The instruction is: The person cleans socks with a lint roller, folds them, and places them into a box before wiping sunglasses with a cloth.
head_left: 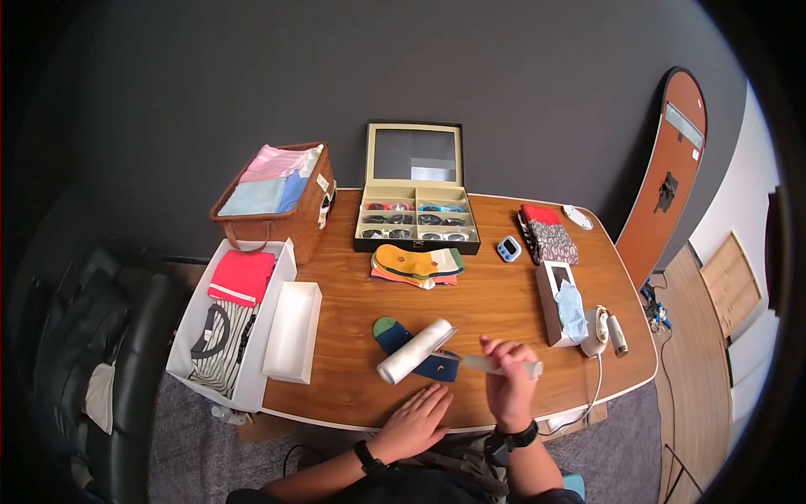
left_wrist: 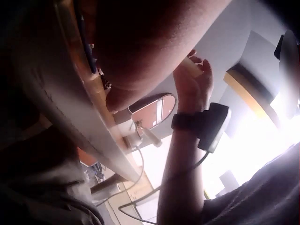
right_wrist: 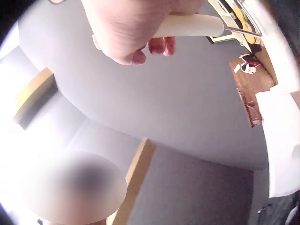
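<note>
My right hand (head_left: 510, 388) grips the white handle of a lint roller (head_left: 415, 353), its fingers curled round it. The white roll overlaps a navy sock (head_left: 388, 333) with a green end that lies flat on the table. In the right wrist view the pale handle (right_wrist: 194, 26) passes through the fist, with a thin metal rod at its end. My left hand (head_left: 416, 420) rests on the table's front edge, fingers extended, just below the sock. Beyond the roller lies a stack of folded socks (head_left: 411, 262), yellow on top.
An open eyewear case (head_left: 416, 245) holds several glasses at the back. Left stand a brown basket (head_left: 277, 223) of folded cloths, a white bin (head_left: 178, 363) of clothes and an empty white box (head_left: 292, 332). Right are a timer (head_left: 509, 249), a tissue-topped box (head_left: 551, 307) and a corded device (head_left: 597, 334).
</note>
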Motion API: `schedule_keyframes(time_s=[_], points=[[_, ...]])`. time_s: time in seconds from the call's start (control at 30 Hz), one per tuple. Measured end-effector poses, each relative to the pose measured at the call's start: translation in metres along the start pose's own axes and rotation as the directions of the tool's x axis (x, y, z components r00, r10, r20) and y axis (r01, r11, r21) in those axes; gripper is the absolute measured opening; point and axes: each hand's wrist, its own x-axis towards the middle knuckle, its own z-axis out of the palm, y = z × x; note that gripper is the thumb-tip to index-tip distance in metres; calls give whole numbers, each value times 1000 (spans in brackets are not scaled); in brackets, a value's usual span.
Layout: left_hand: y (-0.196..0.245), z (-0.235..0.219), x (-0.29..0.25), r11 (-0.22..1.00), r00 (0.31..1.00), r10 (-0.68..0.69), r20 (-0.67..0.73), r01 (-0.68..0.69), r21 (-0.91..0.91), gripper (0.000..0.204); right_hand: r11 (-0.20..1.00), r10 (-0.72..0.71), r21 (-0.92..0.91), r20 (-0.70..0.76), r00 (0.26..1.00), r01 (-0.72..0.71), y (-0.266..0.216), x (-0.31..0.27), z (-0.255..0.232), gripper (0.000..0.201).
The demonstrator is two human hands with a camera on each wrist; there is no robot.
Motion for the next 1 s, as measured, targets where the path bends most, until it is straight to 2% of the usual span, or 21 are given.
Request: schedule_keyframes(time_s=[0.1,0.13,0.17,0.23,0.3,0.4,0.47,0.57,0.6,0.63,0.7,0.73,0.8,0.9,0.93,0.97,1.0], points=[[-8,9,9,996,998,-40,-58,44,79,66,980,38,-200,119,992,-14,16,-13,11,26],[-11,10,11,989,998,-38,-57,45,142,67,961,10,-273,168,986,37,18,-17,13,26],[-13,11,12,989,997,-39,-60,48,141,67,961,12,-274,171,985,36,17,-20,14,26],[-17,13,14,975,995,-80,-58,90,205,67,915,132,-397,132,982,-69,13,-28,14,25],[-16,11,16,972,994,-88,-59,98,212,66,918,100,-394,121,988,-45,21,-30,9,25],[-14,8,15,976,992,-116,-42,122,180,66,942,118,-323,60,991,-93,36,-30,13,25],[-16,9,14,987,993,-89,-80,98,124,69,919,106,-386,46,993,-80,59,-23,22,25],[-32,24,11,988,996,-45,-75,55,141,73,933,82,-356,91,992,-44,82,-18,34,23],[-31,23,11,991,993,-43,-112,56,118,71,934,82,-356,91,993,-44,78,-19,33,23],[-27,22,11,991,993,-43,-111,56,120,71,889,117,-451,53,992,-81,67,-23,32,23],[-20,16,12,981,994,-96,-45,102,165,68,808,123,-581,3,992,-98,40,-30,35,23],[-18,13,14,972,994,-86,-69,99,214,65,849,112,-519,-3,994,-97,30,-32,37,24],[-17,10,16,976,993,-86,-77,99,194,67,898,100,-429,-18,995,-98,23,-35,31,25],[-20,16,14,983,992,-102,-76,113,146,69,923,68,-373,-76,995,-92,53,-34,30,23],[-23,16,12,992,992,-65,-105,75,100,73,923,39,-382,-50,998,-55,67,-30,33,22],[-33,28,11,996,990,-79,-116,84,38,77,932,23,-362,21,1000,-13,79,-24,34,22],[-41,40,9,996,989,-85,-122,88,20,78,934,23,-357,32,999,-10,86,-19,37,22]])
